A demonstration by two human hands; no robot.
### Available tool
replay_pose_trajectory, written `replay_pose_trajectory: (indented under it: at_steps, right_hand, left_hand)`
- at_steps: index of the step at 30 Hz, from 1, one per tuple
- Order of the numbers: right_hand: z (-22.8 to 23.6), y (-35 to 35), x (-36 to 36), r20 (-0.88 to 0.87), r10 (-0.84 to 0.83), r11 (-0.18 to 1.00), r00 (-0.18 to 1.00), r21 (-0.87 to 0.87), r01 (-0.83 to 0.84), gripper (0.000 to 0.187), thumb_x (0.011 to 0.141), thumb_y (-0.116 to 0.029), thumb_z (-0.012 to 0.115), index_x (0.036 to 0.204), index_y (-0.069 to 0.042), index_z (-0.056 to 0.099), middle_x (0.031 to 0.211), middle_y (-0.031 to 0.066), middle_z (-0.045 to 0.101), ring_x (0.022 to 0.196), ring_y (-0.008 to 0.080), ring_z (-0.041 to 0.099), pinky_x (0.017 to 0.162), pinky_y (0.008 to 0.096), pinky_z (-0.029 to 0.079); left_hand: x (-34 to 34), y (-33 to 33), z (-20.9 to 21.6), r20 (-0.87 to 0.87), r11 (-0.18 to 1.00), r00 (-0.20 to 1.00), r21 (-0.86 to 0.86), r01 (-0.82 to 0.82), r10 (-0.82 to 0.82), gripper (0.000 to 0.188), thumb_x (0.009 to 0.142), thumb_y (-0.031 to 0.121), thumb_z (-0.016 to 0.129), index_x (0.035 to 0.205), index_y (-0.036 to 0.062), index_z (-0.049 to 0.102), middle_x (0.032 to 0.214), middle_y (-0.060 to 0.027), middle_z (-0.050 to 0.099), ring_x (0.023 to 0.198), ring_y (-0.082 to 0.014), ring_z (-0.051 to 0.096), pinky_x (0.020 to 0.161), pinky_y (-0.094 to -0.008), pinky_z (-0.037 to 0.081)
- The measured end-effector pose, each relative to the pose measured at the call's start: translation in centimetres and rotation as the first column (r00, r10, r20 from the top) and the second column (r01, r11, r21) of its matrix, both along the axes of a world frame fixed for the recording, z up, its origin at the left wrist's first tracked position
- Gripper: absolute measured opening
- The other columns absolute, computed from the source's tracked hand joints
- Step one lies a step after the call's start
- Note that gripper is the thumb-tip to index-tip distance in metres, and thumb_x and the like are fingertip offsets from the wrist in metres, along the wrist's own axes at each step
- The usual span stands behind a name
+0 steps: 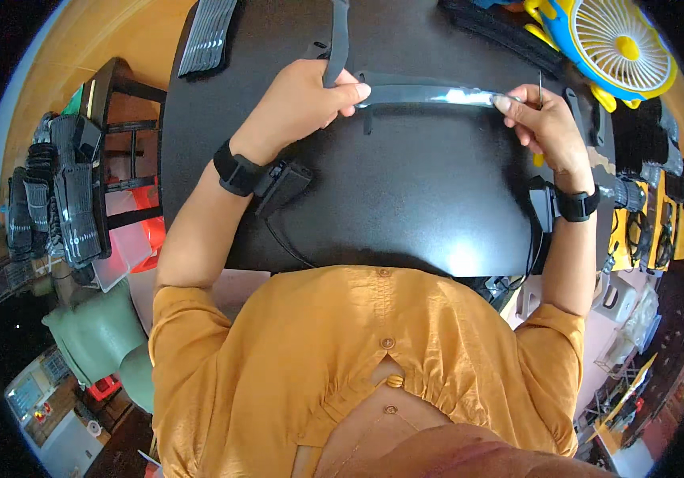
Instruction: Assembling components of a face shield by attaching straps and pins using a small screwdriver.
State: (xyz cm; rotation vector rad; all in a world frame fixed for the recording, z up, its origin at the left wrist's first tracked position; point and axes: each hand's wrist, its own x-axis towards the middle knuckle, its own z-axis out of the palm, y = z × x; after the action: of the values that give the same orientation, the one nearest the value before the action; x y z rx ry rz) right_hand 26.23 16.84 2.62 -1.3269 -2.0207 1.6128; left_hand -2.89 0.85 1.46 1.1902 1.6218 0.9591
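A shiny dark grey strip [430, 95] stretches level between my two hands over the black table. My left hand [306, 99] is closed, its thumb and fingers pinching the strip's left end. Another dark grey band [338, 40] runs up from the left hand toward the far edge of the view. At the strip's other end, my right hand [545, 123] pinches it between thumb and forefinger. A thin pointed metal piece [540, 80] sticks up from the right hand, with a bit of yellow [539, 158] below the palm; its kind is hidden by the fingers.
Flat strips lie stacked [207, 36] at the table's far left. A blue and yellow fan [617, 52] stands far right, beside a long black piece [501, 36]. Bundles of black strips [71, 191] rest on a stool at left. Both wrists wear black straps with cabled devices.
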Motion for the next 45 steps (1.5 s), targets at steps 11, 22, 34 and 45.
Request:
replay_pose_trajectory:
  at_steps: [11,22,34,45]
  right_hand:
    - [-0.4,-0.1,0.2,0.136,-0.042,0.999,0.99,0.026,0.039,0.022,0.088,-0.026,0.07,0.08,-0.007,0.062,0.063,-0.0045,0.055,0.048,0.0021,0.046,0.042,0.0188,0.031]
    - [0.1,-0.1,0.1,0.159,-0.079,0.996,0.984,-0.024,0.084,0.019,0.089,-0.024,0.066,0.084,-0.007,0.062,0.064,-0.0039,0.056,0.046,0.0023,0.047,0.039,0.0186,0.031]
    - [-0.3,-0.2,-0.1,0.151,-0.098,0.995,0.984,0.006,0.098,0.022,0.088,-0.025,0.068,0.086,-0.003,0.064,0.064,-0.0008,0.059,0.046,0.0044,0.053,0.038,0.0183,0.036]
    - [-0.5,-0.1,-0.4,0.235,-0.145,0.989,0.961,0.055,0.136,0.023,0.088,-0.024,0.068,0.087,-0.001,0.065,0.064,0.0024,0.061,0.046,0.006,0.056,0.038,0.0196,0.04]
  left_hand:
    - [-0.1,1.3,-1.2,-0.258,0.995,0.963,-0.037,-0.093,0.08,0.029,0.084,0.032,0.074,0.081,0.0055,0.064,0.057,0.004,0.051,0.046,-0.0047,0.044,0.042,-0.0227,0.034]
    - [-0.6,1.4,-2.1,-0.359,0.998,0.931,0.009,-0.065,0.063,0.031,0.084,0.033,0.074,0.085,0.0035,0.065,0.055,0.0026,0.051,0.043,-0.0063,0.046,0.041,-0.0235,0.035]
    - [0.2,1.6,-0.4,-0.305,0.975,0.947,-0.158,-0.154,0.1,0.036,0.083,0.033,0.073,0.082,-0.0029,0.065,0.058,-0.0057,0.059,0.045,-0.0126,0.055,0.044,-0.0281,0.042]
    - [0.8,1.7,-0.4,-0.382,0.976,0.918,-0.135,-0.17,0.107,0.036,0.082,0.034,0.073,0.081,-0.0014,0.065,0.06,-0.0066,0.06,0.047,-0.0141,0.055,0.046,-0.0286,0.043]
